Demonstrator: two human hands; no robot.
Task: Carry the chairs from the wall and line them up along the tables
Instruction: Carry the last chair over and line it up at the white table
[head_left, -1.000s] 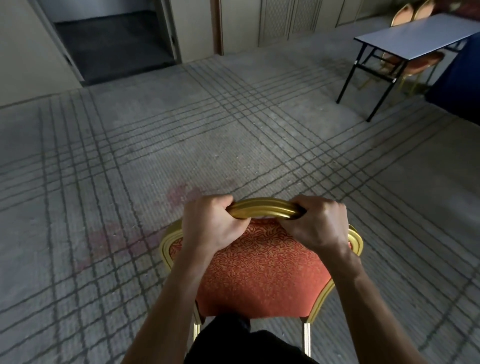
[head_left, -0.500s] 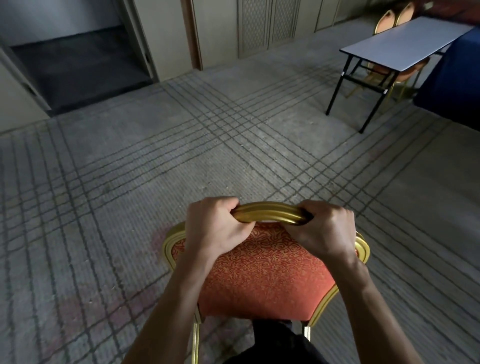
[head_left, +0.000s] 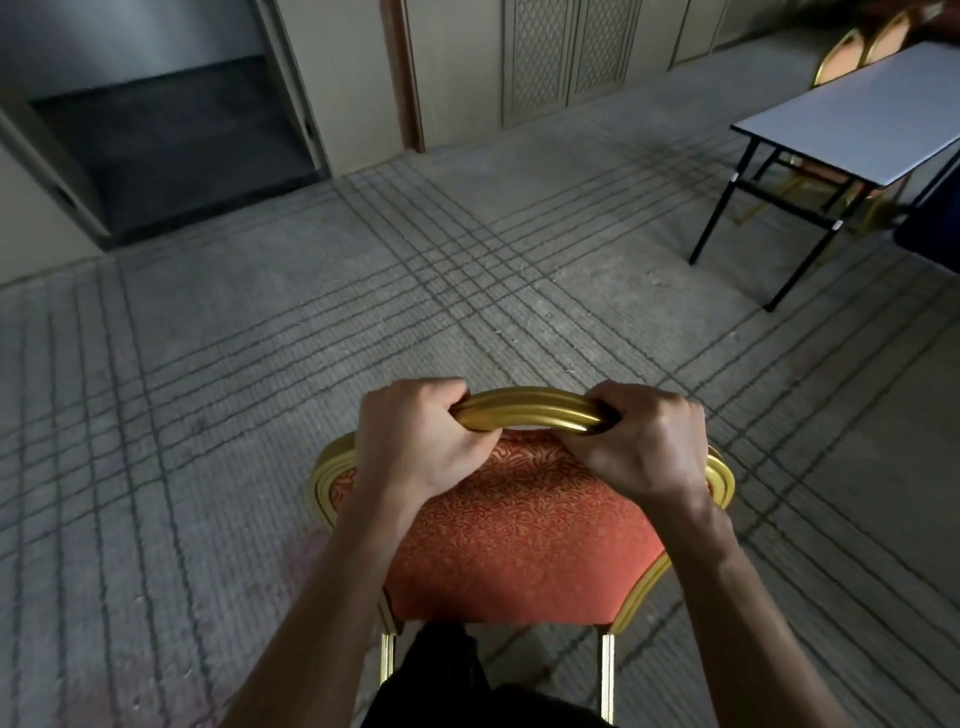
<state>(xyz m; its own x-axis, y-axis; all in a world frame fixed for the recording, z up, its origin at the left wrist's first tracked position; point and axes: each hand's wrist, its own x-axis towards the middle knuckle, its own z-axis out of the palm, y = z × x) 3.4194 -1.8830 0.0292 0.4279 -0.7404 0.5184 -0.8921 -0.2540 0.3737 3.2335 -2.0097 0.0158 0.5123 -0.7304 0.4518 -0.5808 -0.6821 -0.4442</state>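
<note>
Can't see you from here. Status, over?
Left hand and right hand grip chair by top rail. Table ahead right. Nothing on carpet between.

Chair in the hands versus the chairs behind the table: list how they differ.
The held chair is gripped at its top rail by the left hand and right hand; the far chairs stand untouched. The held chair is over open carpet; the far chairs sit behind the table, partly hidden. Shared: gold frames, orange-red padding.
</note>
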